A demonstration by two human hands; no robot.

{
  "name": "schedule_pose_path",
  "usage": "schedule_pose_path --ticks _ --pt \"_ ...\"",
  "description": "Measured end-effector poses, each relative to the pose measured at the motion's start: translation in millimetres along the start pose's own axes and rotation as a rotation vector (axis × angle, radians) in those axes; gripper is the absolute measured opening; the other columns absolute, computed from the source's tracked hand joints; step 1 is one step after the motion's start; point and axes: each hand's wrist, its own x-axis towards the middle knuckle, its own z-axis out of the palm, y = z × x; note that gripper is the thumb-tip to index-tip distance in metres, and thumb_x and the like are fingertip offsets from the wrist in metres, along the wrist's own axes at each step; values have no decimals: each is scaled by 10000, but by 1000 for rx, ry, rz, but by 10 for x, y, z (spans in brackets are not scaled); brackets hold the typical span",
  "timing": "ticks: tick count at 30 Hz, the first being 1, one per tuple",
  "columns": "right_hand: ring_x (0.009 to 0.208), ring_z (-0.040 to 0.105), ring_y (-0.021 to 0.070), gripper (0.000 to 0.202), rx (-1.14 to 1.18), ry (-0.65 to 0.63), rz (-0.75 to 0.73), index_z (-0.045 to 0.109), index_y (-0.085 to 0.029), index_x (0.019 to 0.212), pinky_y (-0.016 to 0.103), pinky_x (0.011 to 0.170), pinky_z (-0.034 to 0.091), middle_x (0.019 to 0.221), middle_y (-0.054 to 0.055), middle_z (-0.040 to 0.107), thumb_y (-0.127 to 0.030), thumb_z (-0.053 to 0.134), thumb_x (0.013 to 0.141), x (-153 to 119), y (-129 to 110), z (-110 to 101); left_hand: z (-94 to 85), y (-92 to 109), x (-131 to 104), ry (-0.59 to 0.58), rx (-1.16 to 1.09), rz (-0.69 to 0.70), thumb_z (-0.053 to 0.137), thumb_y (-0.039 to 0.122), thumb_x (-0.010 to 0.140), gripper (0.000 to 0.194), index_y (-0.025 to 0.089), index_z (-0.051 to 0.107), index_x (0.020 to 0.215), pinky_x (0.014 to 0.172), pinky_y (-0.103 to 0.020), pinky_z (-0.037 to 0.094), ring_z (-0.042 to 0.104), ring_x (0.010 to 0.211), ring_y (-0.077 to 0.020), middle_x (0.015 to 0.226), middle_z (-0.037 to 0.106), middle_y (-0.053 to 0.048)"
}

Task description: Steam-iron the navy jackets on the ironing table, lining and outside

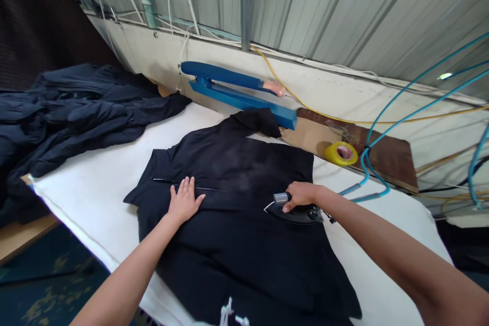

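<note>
Right hand (300, 196) grips the steam iron (298, 217); sliding it leftward could burn the left hand (184, 204), open on the zip-neck top (244, 244).

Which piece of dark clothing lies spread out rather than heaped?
The black zip-neck top under the left hand and iron: it lies spread out, while the navy clothing at the far left is heaped in folds.

The left arm (130, 270), bare, comes from below at the left. The left hand (184, 202) lies flat, palm down, its fingers forward and a little spread. The right arm (376, 234), also bare, reaches in from the lower right, and the right hand (301, 195) is curled in a grip
</note>
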Motion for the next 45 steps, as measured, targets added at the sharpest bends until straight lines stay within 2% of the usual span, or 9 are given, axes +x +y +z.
schedule_pose_path --ticks 6,13,16,20,24,32,36,41,45 --pt "779 598 230 678 78 156 49 659 -169 878 247 572 378 856 106 651 -740 456 574 -16 101 92 19 -6 -13 -24 -5 2 206 644 762 819 90 186 1364 985 -558 120 147 1296 -315 1406 178 -204" --pt "686 600 229 694 55 -60 -32 674 -155 841 256 530 373 781 94 652 -738 523 497 -331 -85 255 28 4 -20 -18 5 15 217 631 770 794 102 195 1362 984 -556 113 149 1295 -314 1405 183 -204" --pt "718 602 226 669 99 28 13 660 -171 860 257 557 385 827 93 651 -740 468 564 -433 -125 281 49 26 -31 22 1 -3 245 625 769 781 115 215 1359 982 -560 102 141 1292 -334 1404 196 -200" --pt "801 597 247 707 140 220 128 632 -197 923 274 596 405 901 103 643 -774 387 597 -234 -253 226 49 42 -43 45 -25 -52 298 651 738 787 169 236 1357 978 -555 109 107 1277 -400 1410 205 -168" --pt "835 591 272 749 123 280 224 631 -200 922 302 621 422 916 120 636 -805 382 557 179 -332 26 23 32 -47 41 -22 -55 305 657 732 793 177 227 1359 976 -554 109 115 1271 -410 1411 214 -154" --pt "894 579 295 699 223 408 660 586 -116 1008 346 679 432 988 192 604 -697 351 698 442 361 -341 -80 34 7 43 -14 -50 360 660 705 786 174 336 1322 950 -566 152 219 1224 -428 1364 317 -162" --pt "883 580 283 695 240 510 584 570 -142 1008 329 665 431 955 156 617 -715 342 688 492 362 -442 -292 -134 255 38 -69 40 386 551 760 567 211 510 1196 961 -527 196 397 1121 -339 1200 509 -137" --pt "862 581 296 697 213 474 501 601 -151 937 351 665 431 938 156 622 -738 345 660 761 388 -588 -320 -506 498 -27 -79 35 437 529 753 555 341 382 1272 959 -556 179 271 1241 -322 1369 326 -95" --pt "885 573 327 676 216 472 686 613 -100 968 374 665 432 966 216 610 -659 314 733 873 689 -677 -165 -610 483 -77 -116 74 390 558 771 556 371 327 1291 988 -525 143 208 1282 -288 1412 251 -57"
